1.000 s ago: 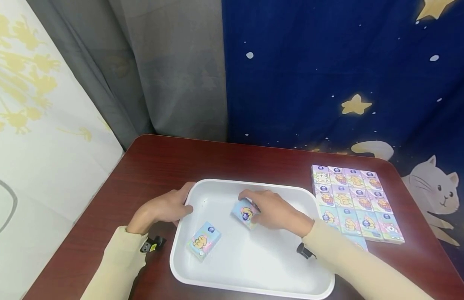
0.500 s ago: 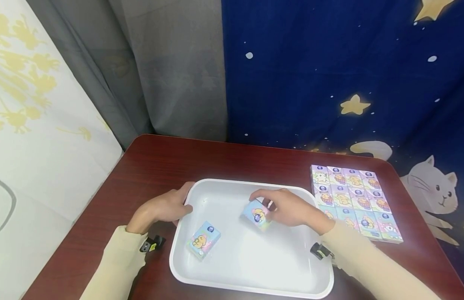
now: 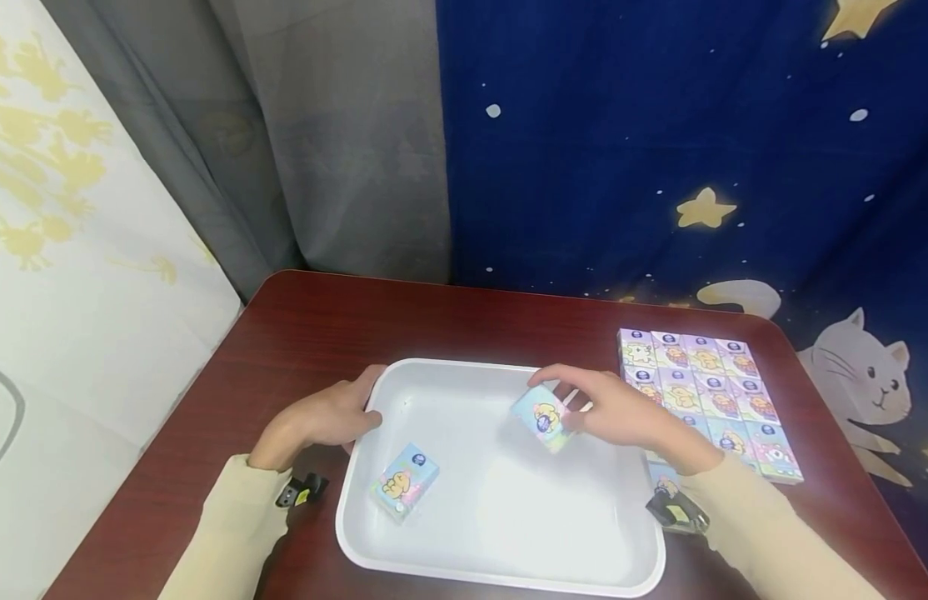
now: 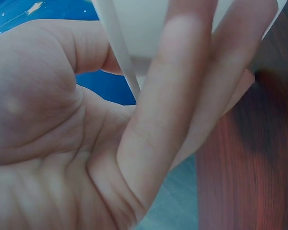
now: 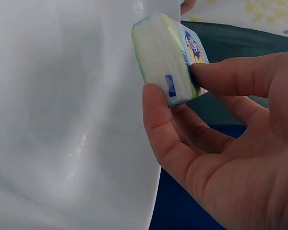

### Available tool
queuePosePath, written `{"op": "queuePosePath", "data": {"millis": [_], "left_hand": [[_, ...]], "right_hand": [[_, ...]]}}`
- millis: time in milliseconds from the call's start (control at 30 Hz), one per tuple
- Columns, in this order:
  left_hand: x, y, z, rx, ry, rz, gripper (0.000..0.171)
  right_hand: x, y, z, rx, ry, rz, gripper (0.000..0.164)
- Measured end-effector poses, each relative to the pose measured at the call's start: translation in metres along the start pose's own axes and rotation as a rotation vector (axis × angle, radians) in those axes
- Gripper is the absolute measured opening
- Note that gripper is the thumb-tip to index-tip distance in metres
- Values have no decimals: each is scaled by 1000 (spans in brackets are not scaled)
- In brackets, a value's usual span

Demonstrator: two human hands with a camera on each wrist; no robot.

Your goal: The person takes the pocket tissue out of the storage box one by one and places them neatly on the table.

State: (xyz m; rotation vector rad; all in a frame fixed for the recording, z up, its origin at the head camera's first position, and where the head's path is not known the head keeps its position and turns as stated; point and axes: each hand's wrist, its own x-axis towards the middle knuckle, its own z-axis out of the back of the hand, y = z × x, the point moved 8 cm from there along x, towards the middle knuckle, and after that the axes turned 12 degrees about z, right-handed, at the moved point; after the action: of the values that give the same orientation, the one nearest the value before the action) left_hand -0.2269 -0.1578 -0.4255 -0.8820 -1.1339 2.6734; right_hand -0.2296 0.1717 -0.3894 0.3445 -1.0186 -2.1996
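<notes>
My right hand (image 3: 614, 408) pinches a small pastel tissue pack (image 3: 541, 418) between thumb and fingers, above the right half of a white tray (image 3: 501, 525). In the right wrist view, the pack (image 5: 158, 60) shows its pale side and a blue mark. My left hand (image 3: 329, 417) grips the tray's left rim, thumb over the edge. The left wrist view has the left hand's fingers (image 4: 170, 96) along the outside of the tray wall. A second tissue pack (image 3: 406, 482) lies flat in the tray's left part.
Several tissue packs (image 3: 707, 379) lie in tight rows right of the tray, some hidden behind my right forearm. All stands on a dark red table (image 3: 464, 321). A grey curtain (image 3: 359, 150) and a blue star curtain (image 3: 599, 167) hang behind it.
My right hand has carried its tissue pack rightward across the tray and a little up. The left hand and the other pack in the tray stay put.
</notes>
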Motion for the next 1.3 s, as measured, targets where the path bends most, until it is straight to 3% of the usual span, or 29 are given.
{"op": "queuePosePath", "data": {"millis": [167, 633, 900, 1067, 1200, 1300], "left_hand": [[-1, 0, 0, -25, 9, -6, 77], [-1, -1, 0, -40, 7, 1, 76], [1, 1, 0, -39, 10, -9, 77], [1, 2, -1, -38, 13, -7, 78], [-1, 0, -1, -35, 17, -10, 77], [-1, -1, -1, -33, 20, -19, 77]], "right_hand": [[-17, -8, 9, 53, -63, -91, 58], [-66, -27, 24, 135, -176, -182, 60], [-98, -36, 33, 121, -243, -150, 53], [-121, -46, 34, 206, -310, -109, 51], [-147, -62, 35, 236, -390, -233, 50], [-168, -75, 34, 279, -444, -375, 52]]}}
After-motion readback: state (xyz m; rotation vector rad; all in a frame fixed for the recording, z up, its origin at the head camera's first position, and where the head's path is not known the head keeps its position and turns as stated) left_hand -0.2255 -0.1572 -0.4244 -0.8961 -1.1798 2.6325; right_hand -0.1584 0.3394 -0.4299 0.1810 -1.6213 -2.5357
